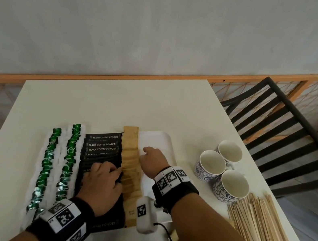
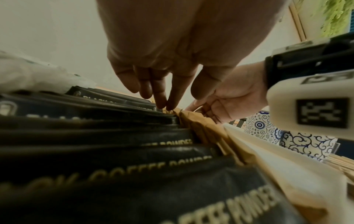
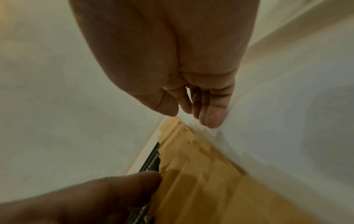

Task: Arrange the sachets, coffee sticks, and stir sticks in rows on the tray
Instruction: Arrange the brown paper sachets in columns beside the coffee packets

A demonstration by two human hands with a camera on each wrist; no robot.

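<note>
A white tray (image 1: 159, 139) holds rows side by side: two rows of green-and-white sachets (image 1: 71, 147), a row of black coffee sticks (image 1: 102, 148) and a row of brown sachets (image 1: 130, 151). My left hand (image 1: 117, 173) lies on the black coffee sticks (image 2: 95, 136), its straight fingertips (image 2: 162, 103) pressing at the seam with the brown row. On the tray's bare part my right hand (image 1: 146, 155) rests, relaxed fingers (image 3: 212, 118) against the right edge of the brown sachets (image 3: 191, 174). A loose pile of wooden stir sticks (image 1: 262, 227) lies on the table at the right.
Three patterned cups (image 1: 209, 167) stand on the white table (image 1: 114, 102) between the tray and the stir sticks. A black slatted chair (image 1: 281, 120) stands beyond the table's right edge. A wall runs along the far edge.
</note>
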